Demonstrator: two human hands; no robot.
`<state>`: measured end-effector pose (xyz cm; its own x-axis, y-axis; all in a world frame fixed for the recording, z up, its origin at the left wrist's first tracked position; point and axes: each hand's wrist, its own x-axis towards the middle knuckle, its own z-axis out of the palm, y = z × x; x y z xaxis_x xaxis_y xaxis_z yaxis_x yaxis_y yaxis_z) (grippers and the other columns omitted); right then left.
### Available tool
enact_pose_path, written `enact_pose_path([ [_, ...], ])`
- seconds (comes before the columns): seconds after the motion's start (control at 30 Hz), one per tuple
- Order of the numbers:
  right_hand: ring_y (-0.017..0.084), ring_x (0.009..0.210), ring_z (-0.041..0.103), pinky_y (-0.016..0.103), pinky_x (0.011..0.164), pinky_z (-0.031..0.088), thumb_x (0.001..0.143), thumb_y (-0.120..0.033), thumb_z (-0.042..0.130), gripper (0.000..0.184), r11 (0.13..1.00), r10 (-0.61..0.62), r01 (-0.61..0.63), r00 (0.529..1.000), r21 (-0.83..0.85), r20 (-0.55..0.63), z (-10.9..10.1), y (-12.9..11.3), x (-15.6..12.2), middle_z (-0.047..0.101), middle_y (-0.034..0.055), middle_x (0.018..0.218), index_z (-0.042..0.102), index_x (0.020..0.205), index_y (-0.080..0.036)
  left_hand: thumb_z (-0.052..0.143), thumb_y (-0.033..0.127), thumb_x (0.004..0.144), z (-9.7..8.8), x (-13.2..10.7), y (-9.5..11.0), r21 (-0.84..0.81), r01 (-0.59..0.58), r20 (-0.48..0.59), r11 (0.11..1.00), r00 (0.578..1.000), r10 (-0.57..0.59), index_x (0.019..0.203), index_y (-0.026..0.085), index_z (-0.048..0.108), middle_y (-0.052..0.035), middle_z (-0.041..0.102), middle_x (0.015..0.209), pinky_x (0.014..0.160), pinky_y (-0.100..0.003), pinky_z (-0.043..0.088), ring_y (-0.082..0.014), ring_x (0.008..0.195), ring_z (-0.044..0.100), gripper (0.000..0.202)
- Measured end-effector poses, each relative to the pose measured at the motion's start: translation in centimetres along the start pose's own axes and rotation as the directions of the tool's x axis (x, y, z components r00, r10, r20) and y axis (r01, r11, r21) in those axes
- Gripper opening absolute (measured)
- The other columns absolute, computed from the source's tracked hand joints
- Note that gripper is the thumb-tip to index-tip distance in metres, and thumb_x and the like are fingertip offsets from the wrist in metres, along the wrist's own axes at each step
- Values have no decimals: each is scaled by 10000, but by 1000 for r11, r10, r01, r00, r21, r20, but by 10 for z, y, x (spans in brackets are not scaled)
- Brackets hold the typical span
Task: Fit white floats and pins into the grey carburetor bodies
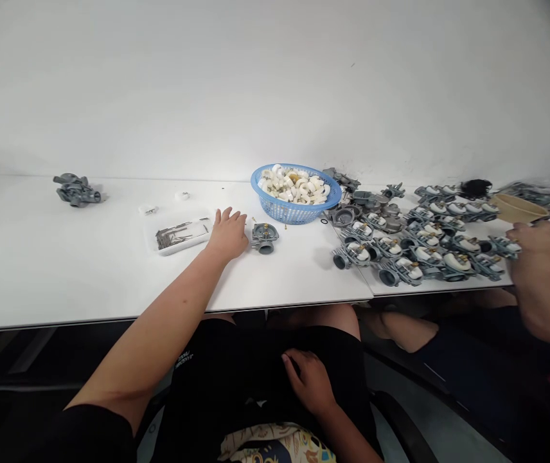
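My left hand point(228, 233) lies palm down on the white table point(63, 270), fingers spread, holding nothing. It rests between a clear tray of small metal pins point(177, 234) on its left and a single grey carburetor body point(264, 237) just to its right, close but apart. My right hand point(310, 379) rests on my lap over black shorts, below the table edge, fingers loosely curled, with nothing visible in it.
A blue basket point(296, 209) of white plastic floats stands behind the carburetor. Several grey carburetors point(419, 247) cover the table to the right. Another person's hand point(535, 239) reaches among them. A lone carburetor point(76, 190) sits far left.
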<state>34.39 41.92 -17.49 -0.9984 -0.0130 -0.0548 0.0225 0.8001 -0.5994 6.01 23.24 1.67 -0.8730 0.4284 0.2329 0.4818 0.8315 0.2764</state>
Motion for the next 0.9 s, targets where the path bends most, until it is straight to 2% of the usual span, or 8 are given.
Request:
enact_pose_path([
  [0.07, 197, 879, 670, 319, 845, 400, 1063, -383, 361, 352, 1000, 0, 0, 1000, -3, 3, -1, -1, 0, 723, 19, 926, 661, 970, -223, 423, 155, 870, 0, 0, 0, 185, 10, 96, 983, 995, -28, 1401, 62, 534, -173, 441, 1557, 1254, -628, 70, -389, 1529, 195, 551],
  [0.2, 195, 879, 670, 318, 842, 401, 1064, -382, 361, 354, 1000, 0, 0, 1000, -10, 12, 0, -1, 0, 720, 21, 919, 663, 971, -223, 409, 181, 889, 3, -1, 4, 250, 6, 199, 968, 978, -57, 1425, 107, 529, -131, 451, 1562, 1238, -668, 51, -380, 1526, 205, 553],
  [0.3, 193, 880, 669, 316, 841, 401, 1064, -383, 365, 353, 1000, -1, 1, 1000, -12, 11, 1, 1, 0, 720, 20, 921, 665, 970, -223, 422, 197, 884, 5, -1, 9, 259, 10, 171, 966, 984, -56, 1329, 109, 609, -146, 582, 1427, 1223, -690, 33, -391, 1448, 329, 491],
  [0.4, 196, 895, 670, 317, 845, 400, 1063, -382, 372, 348, 1000, 4, -4, 1000, -23, 5, 2, 2, 0, 721, 16, 929, 669, 973, -223, 461, 225, 861, 5, -1, 12, 254, -9, 124, 967, 992, -23, 1168, 100, 695, -174, 676, 1227, 1216, -669, 98, -393, 1306, 449, 406],
  [0.53, 195, 902, 675, 315, 847, 402, 1063, -375, 375, 343, 999, 11, -11, 1000, -31, 12, 2, 2, 0, 724, 13, 938, 676, 987, -229, 505, 264, 834, 4, -1, 13, 221, -38, 98, 974, 995, 16, 1026, 141, 752, -175, 696, 1156, 1155, -585, 280, -384, 1207, 494, 336],
  [0.67, 196, 918, 678, 318, 861, 405, 1063, -374, 374, 345, 999, 12, -11, 1000, -44, 22, 2, 1, 0, 727, 20, 952, 680, 1002, -225, 531, 242, 798, 1, 1, 11, 192, -36, 79, 981, 997, 21, 905, 172, 780, -178, 726, 1004, 1005, -507, 413, -373, 1107, 532, 279],
  [0.77, 198, 914, 677, 322, 858, 406, 1060, -367, 376, 342, 998, 19, -18, 999, -53, 28, 1, -1, 0, 728, 22, 956, 681, 999, -225, 532, 202, 773, 0, 4, 8, 158, -24, 69, 987, 998, 13, 841, 199, 784, -168, 729, 847, 913, -485, 443, -366, 1042, 553, 262],
  [0.9, 199, 907, 674, 320, 857, 405, 1056, -364, 380, 338, 999, 22, -21, 999, -50, 29, 0, -3, 0, 729, 24, 953, 681, 986, -225, 548, 177, 744, 0, 5, 5, 98, -19, 55, 995, 998, 13, 838, 216, 782, -148, 736, 813, 903, -484, 437, -353, 1021, 578, 255],
])
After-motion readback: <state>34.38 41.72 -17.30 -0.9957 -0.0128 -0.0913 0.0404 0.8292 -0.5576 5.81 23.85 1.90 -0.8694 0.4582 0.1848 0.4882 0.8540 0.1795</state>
